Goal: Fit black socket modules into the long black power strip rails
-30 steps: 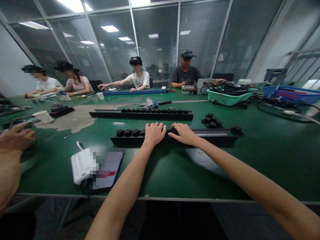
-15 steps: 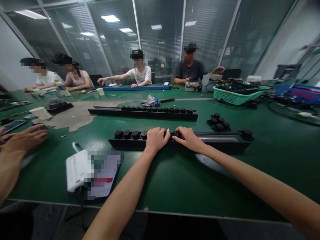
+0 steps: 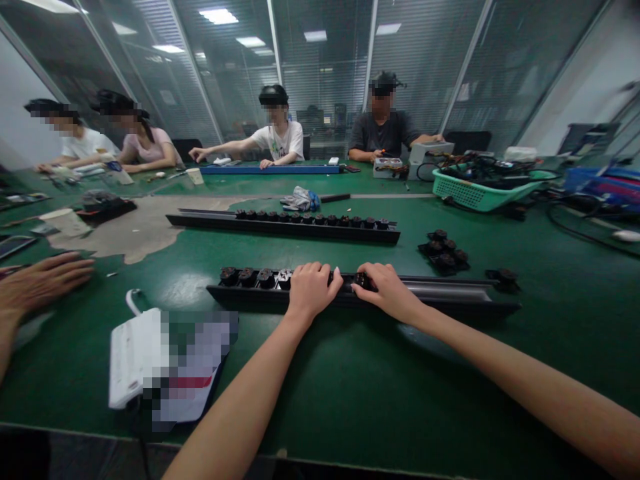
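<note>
One black round-topped plastic-looking module (image 3: 363, 281) sits pinched in the right hand (image 3: 389, 288) at the long black trough-shaped channel (image 3: 445, 288), left hand (image 3: 311, 290) curled alongside, hold unclear; likely positioning step, next needing straight alignment.

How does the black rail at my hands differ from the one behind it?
The near rail shows bare channel toward its right end; the far rail shows it toward the left. Your left hand and right hand are at the near rail; no hand is at the far rail. Both are long, black, and hold black modules.
</note>
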Tool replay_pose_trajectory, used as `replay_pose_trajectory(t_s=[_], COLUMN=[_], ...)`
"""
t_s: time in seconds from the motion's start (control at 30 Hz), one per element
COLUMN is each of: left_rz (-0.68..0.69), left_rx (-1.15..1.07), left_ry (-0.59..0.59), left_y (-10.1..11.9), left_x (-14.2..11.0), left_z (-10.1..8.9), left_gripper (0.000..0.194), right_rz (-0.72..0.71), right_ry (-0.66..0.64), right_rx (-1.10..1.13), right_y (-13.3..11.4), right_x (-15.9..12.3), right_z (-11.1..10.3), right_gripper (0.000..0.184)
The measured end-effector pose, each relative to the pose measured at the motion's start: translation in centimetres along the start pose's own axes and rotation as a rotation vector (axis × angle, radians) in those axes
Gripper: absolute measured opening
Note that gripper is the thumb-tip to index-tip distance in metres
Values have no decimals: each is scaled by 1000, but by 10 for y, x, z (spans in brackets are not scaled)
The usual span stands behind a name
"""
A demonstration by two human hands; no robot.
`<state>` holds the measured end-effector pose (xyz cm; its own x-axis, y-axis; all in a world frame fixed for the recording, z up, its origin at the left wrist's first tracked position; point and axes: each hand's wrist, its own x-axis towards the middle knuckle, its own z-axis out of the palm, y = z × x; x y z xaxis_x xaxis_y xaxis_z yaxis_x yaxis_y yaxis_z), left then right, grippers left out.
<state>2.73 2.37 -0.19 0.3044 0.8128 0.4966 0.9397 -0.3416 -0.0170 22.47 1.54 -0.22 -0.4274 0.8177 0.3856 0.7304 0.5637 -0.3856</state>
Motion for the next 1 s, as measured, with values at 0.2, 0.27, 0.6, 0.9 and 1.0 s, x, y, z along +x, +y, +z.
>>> replay_pose_trajectory(t_s=[0.2,0.27,0.6,0.9,1.0], left_rz=[4,8,19,-2,0], left_rx=[-8,-12,-40,-57,-50], left_ry=[-5,-8,-19,-56,-51], left_y=[8,9,7,8,8], left_x=[-2,-3,-2,-2,-2], left_z=[-3,-4,-4,-6,-5], left_gripper=[42,42,42,41,40], right_rz=[-32,-36,-63,-108,-114], right_ry=[-22,-19,-16,12,16], right_rx=[2,-6,-34,-81,-90], right_y=[8,8,8,10,10], right_x=[-6,-9,-9,-9,-10], right_z=[-5,-6,-5,0,0], right_gripper=[20,22,27,27,28])
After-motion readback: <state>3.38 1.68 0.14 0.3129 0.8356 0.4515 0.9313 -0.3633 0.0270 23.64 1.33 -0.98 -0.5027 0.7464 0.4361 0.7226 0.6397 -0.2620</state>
